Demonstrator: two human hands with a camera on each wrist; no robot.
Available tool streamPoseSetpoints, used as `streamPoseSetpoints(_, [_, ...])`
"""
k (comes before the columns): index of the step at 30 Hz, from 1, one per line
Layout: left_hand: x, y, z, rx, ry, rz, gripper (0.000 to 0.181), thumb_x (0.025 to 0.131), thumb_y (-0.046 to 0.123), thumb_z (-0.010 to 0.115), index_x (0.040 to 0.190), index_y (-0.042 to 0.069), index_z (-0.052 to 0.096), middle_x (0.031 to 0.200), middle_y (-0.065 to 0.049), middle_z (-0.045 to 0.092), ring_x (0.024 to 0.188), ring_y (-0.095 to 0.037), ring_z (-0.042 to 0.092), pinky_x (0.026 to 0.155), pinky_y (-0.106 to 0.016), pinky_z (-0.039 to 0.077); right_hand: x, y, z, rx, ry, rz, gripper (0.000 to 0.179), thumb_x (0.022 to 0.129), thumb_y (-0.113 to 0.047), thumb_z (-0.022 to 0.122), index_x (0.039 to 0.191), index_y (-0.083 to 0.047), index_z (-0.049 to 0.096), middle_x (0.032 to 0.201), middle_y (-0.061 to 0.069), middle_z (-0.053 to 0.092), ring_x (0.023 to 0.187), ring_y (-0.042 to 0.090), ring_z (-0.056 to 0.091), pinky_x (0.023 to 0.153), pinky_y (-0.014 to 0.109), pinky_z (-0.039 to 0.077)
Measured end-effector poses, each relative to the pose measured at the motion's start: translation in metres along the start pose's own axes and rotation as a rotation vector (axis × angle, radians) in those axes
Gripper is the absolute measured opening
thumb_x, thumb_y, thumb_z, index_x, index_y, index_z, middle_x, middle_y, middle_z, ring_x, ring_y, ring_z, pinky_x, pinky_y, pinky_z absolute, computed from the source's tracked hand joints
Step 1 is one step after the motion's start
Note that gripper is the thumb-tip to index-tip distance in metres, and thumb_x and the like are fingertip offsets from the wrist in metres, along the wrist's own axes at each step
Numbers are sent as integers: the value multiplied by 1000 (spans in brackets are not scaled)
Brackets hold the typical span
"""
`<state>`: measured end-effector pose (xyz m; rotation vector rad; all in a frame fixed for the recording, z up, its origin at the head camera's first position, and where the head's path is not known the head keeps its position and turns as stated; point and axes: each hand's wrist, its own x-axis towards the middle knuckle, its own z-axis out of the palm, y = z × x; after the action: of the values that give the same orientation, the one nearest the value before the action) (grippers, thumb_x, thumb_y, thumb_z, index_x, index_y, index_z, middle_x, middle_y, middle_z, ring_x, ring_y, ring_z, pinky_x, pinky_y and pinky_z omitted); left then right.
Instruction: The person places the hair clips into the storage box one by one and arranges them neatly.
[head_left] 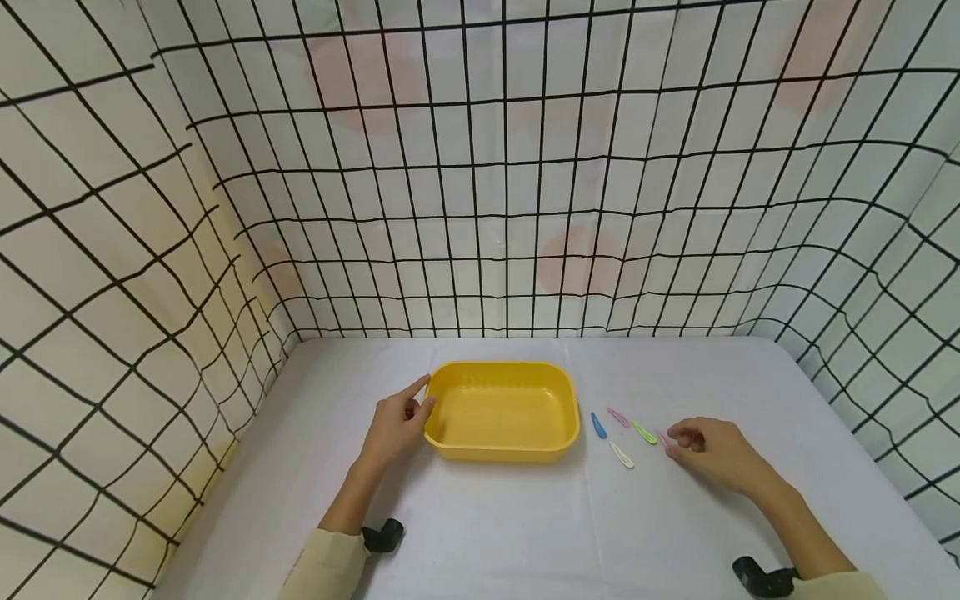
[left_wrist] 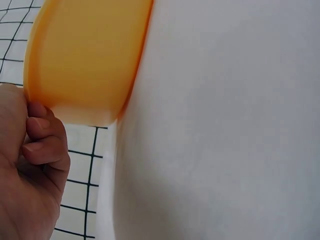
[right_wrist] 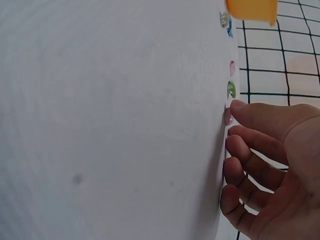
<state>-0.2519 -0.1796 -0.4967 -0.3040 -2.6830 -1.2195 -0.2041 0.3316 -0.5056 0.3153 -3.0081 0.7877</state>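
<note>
A yellow plastic tray (head_left: 502,454) sits on the white-covered table, its hollow facing up. At its left end my left hand (head_left: 396,425) holds the rim between thumb and index finger, the other fingers curled beneath. To the tray's right lie several snap hair clips: a blue clip (head_left: 598,426), a white clip (head_left: 622,455), a pink clip (head_left: 618,417), a green clip (head_left: 644,432) and a second pink clip (head_left: 664,442). My right hand (head_left: 712,450) is at that second pink clip (right_wrist: 228,116); thumb and index finger stand apart around it, loosely bent.
White cloth (head_left: 510,533) covers the table. A black wire grid (head_left: 506,208) rises behind it and along both sides, with pale sheeting behind. Each wrist carries a black camera mount (head_left: 384,536).
</note>
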Motion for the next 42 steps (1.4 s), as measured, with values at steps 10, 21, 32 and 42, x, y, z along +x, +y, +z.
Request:
streamPoseSetpoints(10, [-2,0,4,-43,16,14,49,101,23,64,147,9,58,61,3,50,52,-7,39,49,-20,33,2,-3,5,15,10,5,18,89,-18,77,102,-6,76,81,-6,64,73,6,52,64,23,45])
streamPoseSetpoints(21, [0,1,8,-75,8,-35,49,100,22,63,148,13,57,58,3,48,51,-8,38,48,-21,32,1,-5,2,10,38,26,11,87,-16,77,95,-9,76,76,-6,62,70,7,51,63,24,42])
streamPoseSetpoints(32, [2,11,10,-71,-60,-88,58,97,19,59,154,16,50,56,5,44,50,-8,35,47,-21,30,9,-8,0,27,7,84,14,89,-20,74,91,-7,76,76,-3,66,73,14,55,64,29,45])
streamPoseSetpoints(42, [2,5,9,-127,-5,-110,49,100,22,64,149,21,57,59,3,46,51,-10,38,48,-21,33,13,-13,-2,92,59,121,16,89,-20,73,95,-6,77,76,-2,67,73,16,57,63,26,45])
